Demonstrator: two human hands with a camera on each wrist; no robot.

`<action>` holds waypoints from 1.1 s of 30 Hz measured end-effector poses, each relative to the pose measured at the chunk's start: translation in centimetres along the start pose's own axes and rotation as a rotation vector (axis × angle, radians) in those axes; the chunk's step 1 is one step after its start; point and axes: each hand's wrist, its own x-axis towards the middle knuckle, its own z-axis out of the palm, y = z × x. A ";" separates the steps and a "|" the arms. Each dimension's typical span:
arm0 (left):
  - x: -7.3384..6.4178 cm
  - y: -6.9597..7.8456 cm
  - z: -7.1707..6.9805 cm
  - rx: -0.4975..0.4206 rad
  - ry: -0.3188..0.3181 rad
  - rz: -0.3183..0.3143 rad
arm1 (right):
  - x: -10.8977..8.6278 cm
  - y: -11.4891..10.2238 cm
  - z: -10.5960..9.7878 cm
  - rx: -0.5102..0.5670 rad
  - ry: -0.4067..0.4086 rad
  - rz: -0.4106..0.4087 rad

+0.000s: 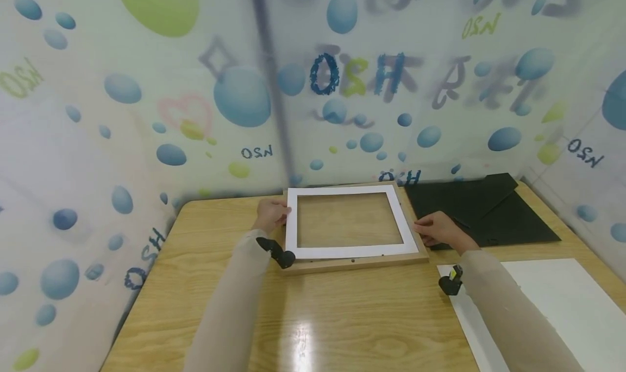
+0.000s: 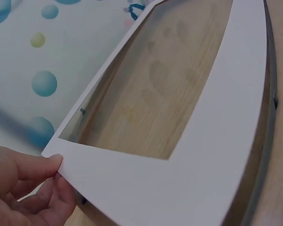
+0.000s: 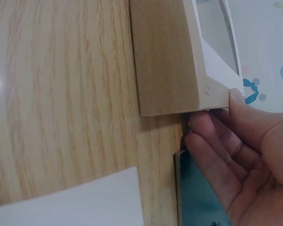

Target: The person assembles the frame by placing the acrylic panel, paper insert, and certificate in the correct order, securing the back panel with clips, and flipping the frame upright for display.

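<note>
A white picture mat (image 1: 352, 252) with a rectangular opening lies over a light wooden picture frame (image 1: 359, 264) near the back of the table. The mat sits slightly askew, its left end over the frame's rim. At that end my left hand (image 1: 271, 215) pinches the mat's edge between thumb and fingers; in the left wrist view the mat (image 2: 217, 117) looks tilted and bowed. My right hand (image 1: 442, 231) grips the frame's right side. The right wrist view has its thumb at the frame's (image 3: 167, 56) upper edge and curled fingers against its side.
A black backing board (image 1: 450, 198) with a folded stand lies just right of the frame. A white sheet (image 1: 562, 301) lies at the front right, partly under my right forearm. Behind the wooden table (image 1: 352, 317) hangs a patterned curtain (image 1: 239, 138).
</note>
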 end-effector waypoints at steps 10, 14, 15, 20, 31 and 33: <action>0.3 -0.4 0.5 0.200 0.060 0.076 | 0.1 0.2 0.0 0.011 0.005 0.005; 0.3 -0.5 0.6 0.311 0.085 0.171 | 0.1 0.1 0.0 0.008 0.004 0.008; 0.3 -0.6 0.5 0.342 0.091 0.197 | 0.1 0.1 0.0 0.008 0.006 0.010; 0.3 -0.9 0.5 0.444 0.118 0.288 | 0.2 0.0 0.1 -0.004 0.019 0.014; 0.2 -1.5 1.1 0.541 0.175 0.392 | 0.2 0.1 0.2 -0.016 0.028 0.010; 0.1 -1.5 1.2 0.546 0.175 0.376 | 0.3 0.2 0.2 -0.010 0.027 0.015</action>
